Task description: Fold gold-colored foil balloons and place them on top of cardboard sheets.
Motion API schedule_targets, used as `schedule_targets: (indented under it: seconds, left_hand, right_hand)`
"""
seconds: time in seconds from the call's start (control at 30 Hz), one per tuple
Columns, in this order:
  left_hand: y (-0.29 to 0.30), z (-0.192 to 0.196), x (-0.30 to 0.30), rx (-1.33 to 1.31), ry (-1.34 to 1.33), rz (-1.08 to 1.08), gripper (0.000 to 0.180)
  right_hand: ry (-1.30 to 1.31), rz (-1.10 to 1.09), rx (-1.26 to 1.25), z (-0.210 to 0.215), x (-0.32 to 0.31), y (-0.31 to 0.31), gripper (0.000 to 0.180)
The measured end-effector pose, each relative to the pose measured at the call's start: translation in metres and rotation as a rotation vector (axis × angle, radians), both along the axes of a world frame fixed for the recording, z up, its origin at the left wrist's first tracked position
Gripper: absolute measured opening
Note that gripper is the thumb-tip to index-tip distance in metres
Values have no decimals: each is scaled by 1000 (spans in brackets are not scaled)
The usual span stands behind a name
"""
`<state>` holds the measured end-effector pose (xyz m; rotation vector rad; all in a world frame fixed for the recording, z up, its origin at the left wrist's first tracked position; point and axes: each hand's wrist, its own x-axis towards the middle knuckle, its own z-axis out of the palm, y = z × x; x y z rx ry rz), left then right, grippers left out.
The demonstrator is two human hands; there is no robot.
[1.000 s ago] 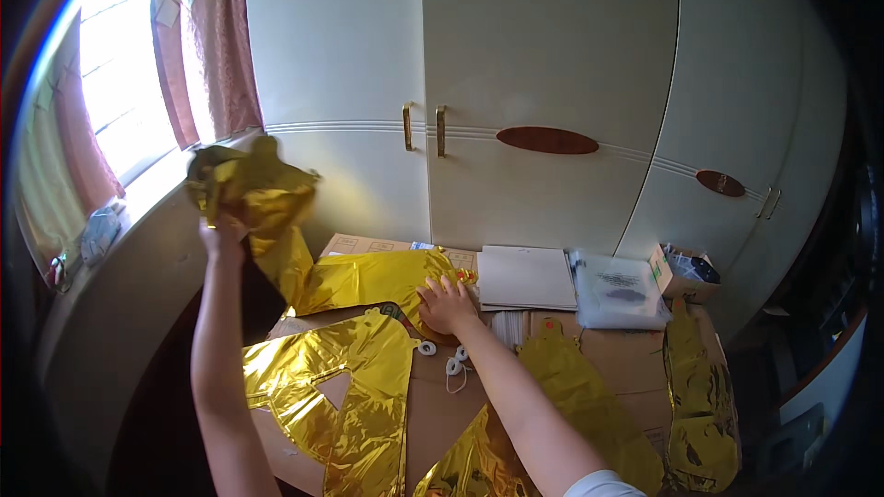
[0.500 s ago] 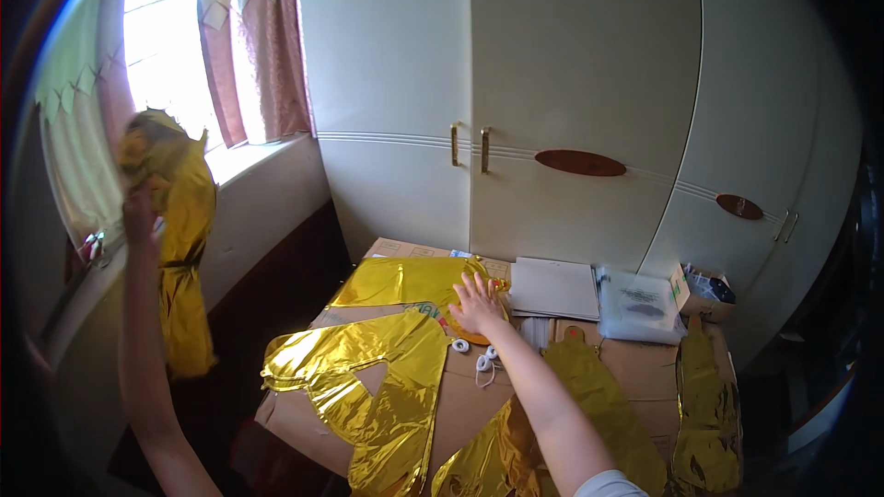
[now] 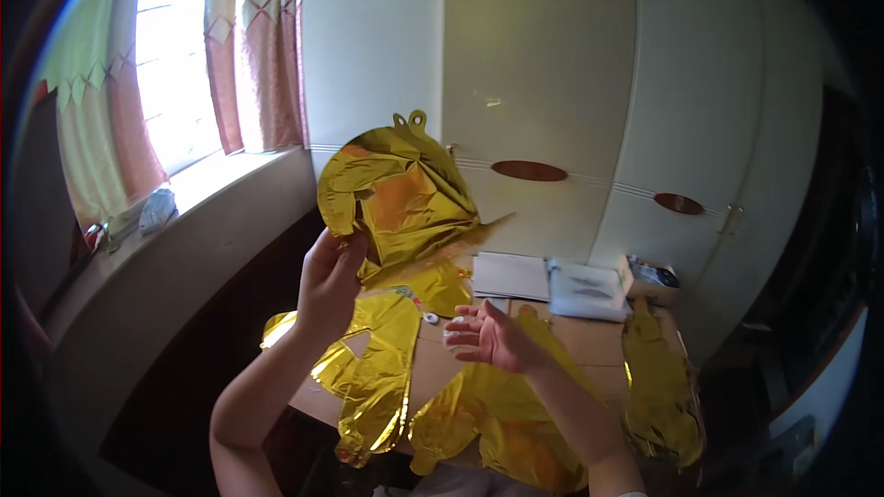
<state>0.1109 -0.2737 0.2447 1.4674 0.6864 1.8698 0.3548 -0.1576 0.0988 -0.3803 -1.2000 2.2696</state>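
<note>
My left hand (image 3: 330, 283) pinches the lower edge of a flat gold foil balloon (image 3: 419, 193), raised above the far left part of the table. Two small looped tabs stick up from the balloon's top. Over the middle of the table, my right hand (image 3: 497, 339) is open, palm turned to the left, holding nothing. Beneath and around it lie more gold foil balloons, one of them in front (image 3: 502, 405) and another to the left (image 3: 385, 377). A small white ribbon roll (image 3: 430, 318) lies to the left of the right hand; a second white item is partly hidden behind its fingers.
Cardboard (image 3: 589, 345) covers the table. Along its back are a pale flat stack (image 3: 509, 276), a clear plastic pack (image 3: 589, 290) and a small open box (image 3: 652, 281). Another gold balloon (image 3: 661, 387) lies at the right edge. Wardrobe doors (image 3: 543, 83) stand behind; a windowsill (image 3: 212, 193) is left.
My left hand has brought the gold balloon from the far left to above the table. My right hand has lifted off the foil and drawn back nearer me. The view has shifted right.
</note>
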Motion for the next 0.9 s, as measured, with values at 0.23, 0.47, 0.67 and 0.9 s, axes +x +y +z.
schedule_targets:
  seconds: [0.23, 0.47, 0.67, 0.9]
  left_hand:
    - [-34, 11, 121, -79, -550, -503, 11]
    - [-30, -40, 138, -19, -522, -560, 23]
    - [-63, -153, 128, -304, -711, -479, 29]
    - [-127, -261, 138, -937, -485, -684, 31]
  right_hand:
    - [-114, -567, 600, -50, 76, -50, 70]
    - [-81, -929, 834, -19, 187, -105, 26]
    - [-414, -753, 779, 54, 250, -127, 10]
    - [-1321, -497, 1431, 169, 224, -140, 20]
